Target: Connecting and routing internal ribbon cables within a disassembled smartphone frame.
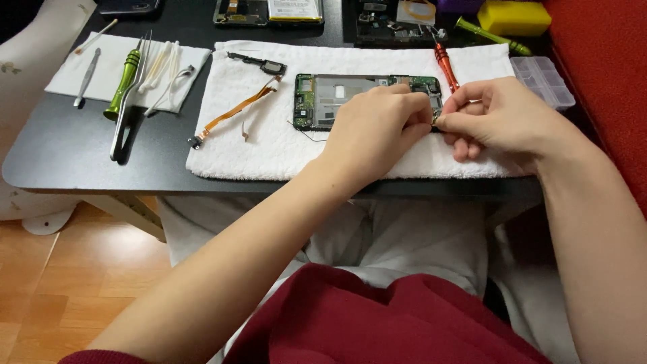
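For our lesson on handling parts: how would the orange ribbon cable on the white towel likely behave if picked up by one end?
The orange ribbon cable looks thin and flat, so it would probably flop and feel very light. It already lies in a bend on the towel, so it likely creases easily.

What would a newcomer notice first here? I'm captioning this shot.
Both hands meet at the right end of a green circuit board on a white towel: the left hand and right hand pinch something tiny. A red screwdriver lies just behind them.
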